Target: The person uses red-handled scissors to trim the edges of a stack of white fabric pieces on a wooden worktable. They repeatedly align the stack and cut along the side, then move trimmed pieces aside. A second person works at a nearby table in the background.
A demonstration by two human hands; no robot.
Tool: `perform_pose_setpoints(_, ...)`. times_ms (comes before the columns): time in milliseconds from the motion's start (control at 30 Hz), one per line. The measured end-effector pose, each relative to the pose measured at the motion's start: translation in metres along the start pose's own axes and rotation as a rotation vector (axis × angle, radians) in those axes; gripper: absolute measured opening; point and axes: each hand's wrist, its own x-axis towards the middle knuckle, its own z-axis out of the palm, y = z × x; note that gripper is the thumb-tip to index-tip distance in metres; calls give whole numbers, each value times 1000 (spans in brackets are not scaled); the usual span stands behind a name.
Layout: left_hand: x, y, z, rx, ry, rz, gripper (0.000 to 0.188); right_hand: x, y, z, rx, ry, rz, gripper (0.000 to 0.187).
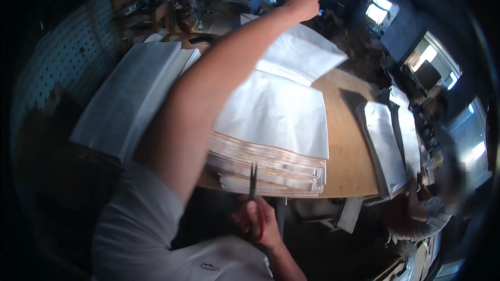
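Observation:
My left arm reaches across the table to the far side, and my left hand [304,3] is closed in a fist there. What it holds, if anything, is hidden. Just below it, a folded white sheet [304,52] slants up over a thick stack of white paper sheets [276,112], whose layered brown-edged sides face me. Scissors [253,184] with red handles and dark, slightly parted blades are gripped in my right hand [263,221] at the table's near edge. Their tips point up in front of the stack's near side, apparently not cutting anything.
Another white stack [125,93] lies to the left of my forearm. On the right are more white piles [385,140] at the edge of the wooden table [346,135]. A person [422,213] sits beyond the table at lower right. Cluttered furniture [156,13] stands at the back left.

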Motion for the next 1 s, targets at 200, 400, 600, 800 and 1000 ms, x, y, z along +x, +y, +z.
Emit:
perform_pose_setpoints(200,-204,39,-49,-312,-1192,412,64,-6,6,-45,100,131,-91,61)
perform_pose_setpoints(400,-279,22,-74,-381,-1225,138,85,-2,6,-47,121,65,-108,62)
perform_pose_setpoints(600,-283,22,-66,-435,-1283,152,81,-10,11,-47,109,63,-95,56)
perform_pose_setpoints(800,-294,15,-57,-416,-1190,199,79,-12,14,-52,98,81,-92,60)
perform_pose_setpoints(1000,-295,17,-56,-416,-1169,226,80,17,18,-60,401,80,-40,64)
